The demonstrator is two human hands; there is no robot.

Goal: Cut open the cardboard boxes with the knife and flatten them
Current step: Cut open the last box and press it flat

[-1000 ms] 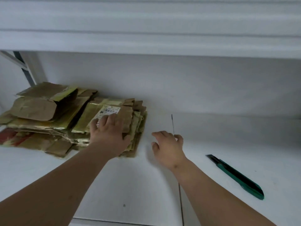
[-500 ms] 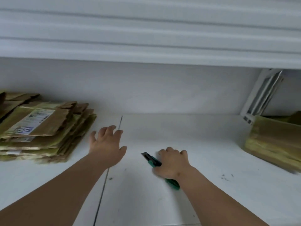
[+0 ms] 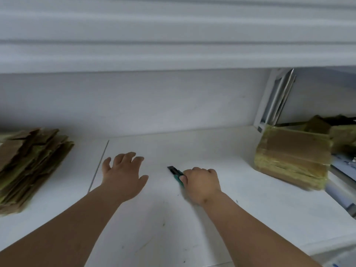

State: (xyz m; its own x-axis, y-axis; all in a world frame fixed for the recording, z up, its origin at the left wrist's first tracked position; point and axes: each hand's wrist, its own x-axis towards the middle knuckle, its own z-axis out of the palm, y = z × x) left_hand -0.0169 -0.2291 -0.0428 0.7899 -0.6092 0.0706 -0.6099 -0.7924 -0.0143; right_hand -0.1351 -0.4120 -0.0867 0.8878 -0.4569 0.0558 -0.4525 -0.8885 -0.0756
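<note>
I am gripping the knife [image 3: 175,174] in my right hand [image 3: 202,185]; my left hand [image 3: 123,173] is spreading loose. Flattened boxes [image 3: 28,170] are lying at nine o'clock; the taped box [image 3: 292,155] at three o'clock is waiting uncut.

A white table [image 3: 240,199] carries everything. A pile of flattened cardboard [image 3: 28,166] lies at nine o'clock. A taped cardboard box [image 3: 292,157] sits at three o'clock.
</note>
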